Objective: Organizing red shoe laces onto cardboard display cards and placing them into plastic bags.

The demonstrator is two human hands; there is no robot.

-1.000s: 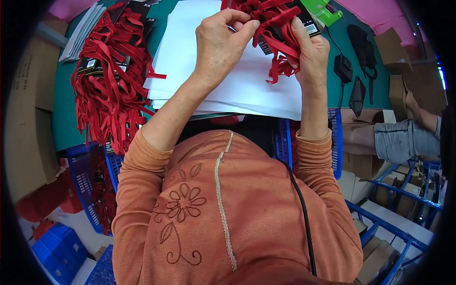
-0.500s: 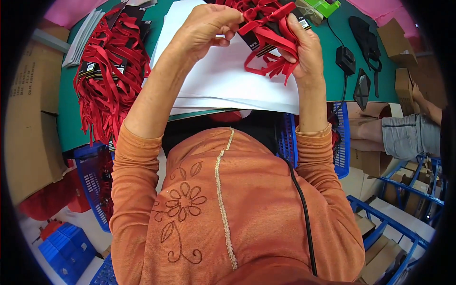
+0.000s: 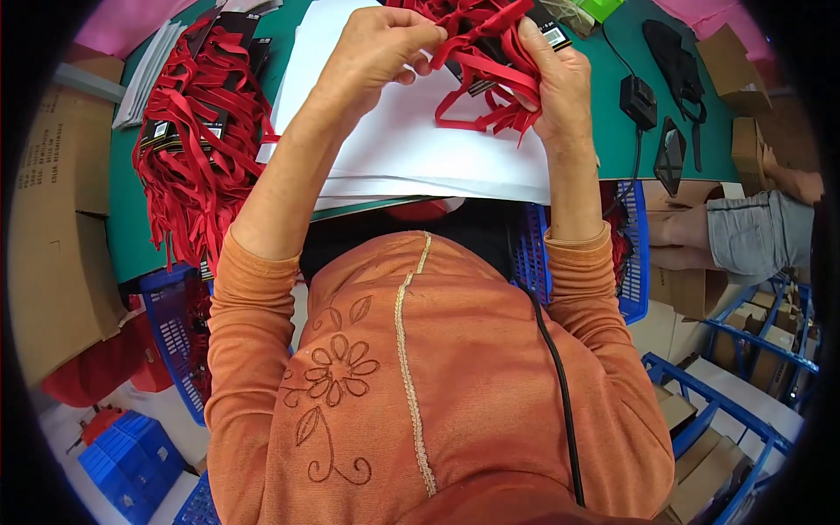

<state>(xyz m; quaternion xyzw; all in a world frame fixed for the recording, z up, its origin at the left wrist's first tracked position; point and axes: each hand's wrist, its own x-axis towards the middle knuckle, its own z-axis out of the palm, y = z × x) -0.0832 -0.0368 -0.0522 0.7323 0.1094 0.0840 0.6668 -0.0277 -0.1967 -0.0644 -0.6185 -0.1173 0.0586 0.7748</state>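
Observation:
My right hand (image 3: 564,92) grips a bundle of red ribbon bows (image 3: 497,66) on black cards, above the white paper (image 3: 385,162). Its thumb lies along the top of the ribbons, and loose tails hang below. A black card's corner with a white label (image 3: 553,35) sticks out beside that thumb. At the bundle's left side, my left hand (image 3: 376,51) pinches a strand of the red ribbon between thumb and forefinger, the other fingers curled. The bundle's upper part is cut off by the picture's edge.
A heap of carded red ribbon bows (image 3: 199,140) lies left on the green table (image 3: 604,149), beside stacked white sheets (image 3: 149,74). To the right are a black box with a cable (image 3: 638,102) and a phone-like slab (image 3: 669,156). Blue baskets (image 3: 171,328) stand below. Another person's arm (image 3: 792,181) shows far right.
The ribbon bundle and my right hand have shifted slightly left and up. My left hand stays on a ribbon strand at the bundle's left side.

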